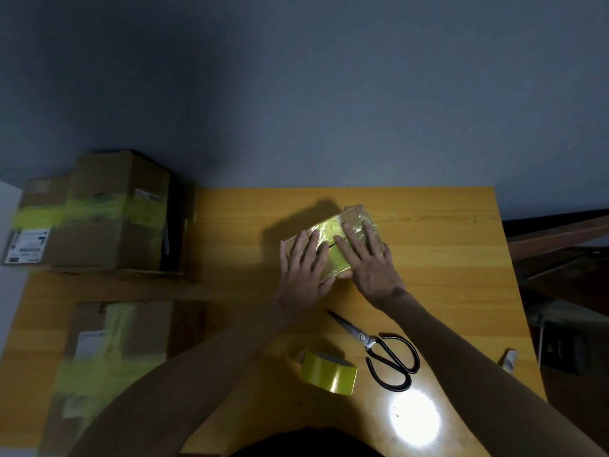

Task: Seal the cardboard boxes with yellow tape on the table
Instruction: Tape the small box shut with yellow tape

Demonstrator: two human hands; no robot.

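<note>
Small cardboard box (357,212): mid-desk (445,258), yellow tape strip (337,258) running near-to-far across top. Left hand (304,262), right hand (365,258): flat, fingers straight, pressing strip either side (nothing gripped). Tape roll (329,372): nearside of box.

Both hands flat on small taped box (333,240): left hand (304,268), right hand (369,262). Tape roll (329,372) and scissors (382,351) nearer on table (445,258).

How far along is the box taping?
Done: back-left boxes and front-left box already carry yellow tape bands. In hand: left hand and right hand press flat on the small box, over its yellow tape; tape roll and scissors lie set down. Left: probably just finishing this box; no untaped box in view.
</note>
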